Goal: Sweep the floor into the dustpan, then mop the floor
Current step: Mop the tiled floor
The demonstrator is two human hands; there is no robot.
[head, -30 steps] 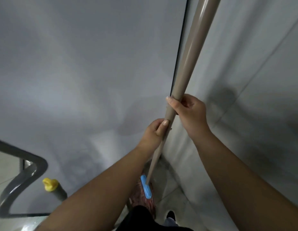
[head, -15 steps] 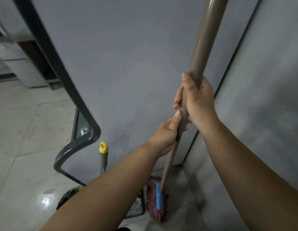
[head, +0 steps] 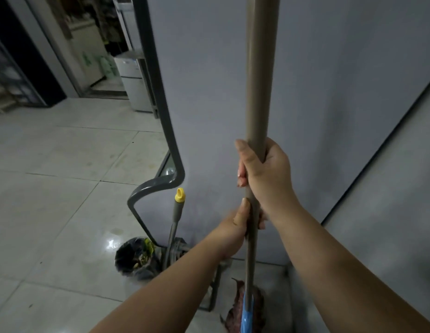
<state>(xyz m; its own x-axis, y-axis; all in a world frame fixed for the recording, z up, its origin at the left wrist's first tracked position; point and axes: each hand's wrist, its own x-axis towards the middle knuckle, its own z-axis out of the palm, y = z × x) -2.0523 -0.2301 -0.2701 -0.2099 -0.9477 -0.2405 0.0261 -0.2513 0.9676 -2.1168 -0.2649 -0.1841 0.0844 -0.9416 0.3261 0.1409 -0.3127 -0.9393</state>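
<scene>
— Hands first: where are they?

— Both on the mop handle (head: pixel 257 92), a tan pole standing nearly upright in the middle of the view. Right hand (head: pixel 265 173) is the upper one, fingers curled round the pole with the thumb lying up along it. Left hand (head: pixel 235 228) grips just below, almost touching the right, thumb pressed flat on the pole's front.

— And the mop's business end?

— Down at the bottom edge: a reddish-brown mop head (head: pixel 242 311) with a blue clamp (head: pixel 247 313) where the pole meets it, close to the corner of the grey wall (head: pixel 329 92). Whether it rests on the floor (head: pixel 53 188), I cannot tell.

— Anything else nearby?

— A dustpan handle (head: pixel 178 210), grey with a yellow tip, leaning by the wall to the left of the mop; its pan is hidden behind the left forearm. Beside it sits a small bin (head: pixel 134 258) lined with a dark bag, rubbish inside — pale tiles all round.
</scene>
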